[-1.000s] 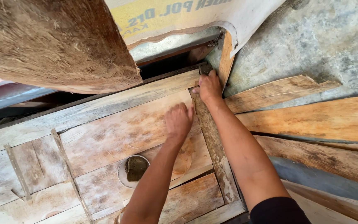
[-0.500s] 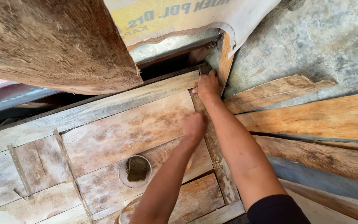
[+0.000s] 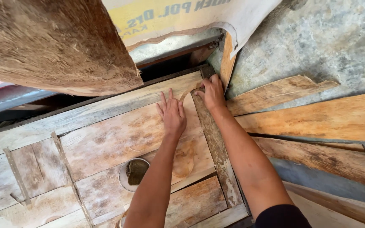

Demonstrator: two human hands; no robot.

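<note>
Roughly at the centre of the frame, left hand [image 3: 172,115] laid flat and open on the worn plywood panel [image 3: 119,139], fingers spread and pointing toward the top of the frame, gripping nothing; just to its right, right hand [image 3: 211,92] pressed down at the upper end of the grey wooden batten [image 3: 216,147], fingers curled over a thin curved strip [image 3: 187,93] at the panel's top corner, though whether truly pinched or merely pressed, impossible to tell; both forearms entering from the bottom edge, the right one ending in a dark sleeve [image 3: 281,216] at lower right. Below the left forearm, lower centre, a round hole [image 3: 135,173] cut in the panel, something dark and dusty inside; further left, two thin metal strips [image 3: 66,169] fixed across the panel, running toward the lower left. Along the panel's top edge, a pale plank [image 3: 85,116] slanting from middle left up to the hands. Upper left filled by a rough brown board [image 3: 51,42]; beside it, top centre, a white and yellow printed sheet [image 3: 182,14] hanging over a dark gap. Right half taken by several bare planks [image 3: 317,116] lying against a grey concrete surface [image 3: 317,38].
</note>
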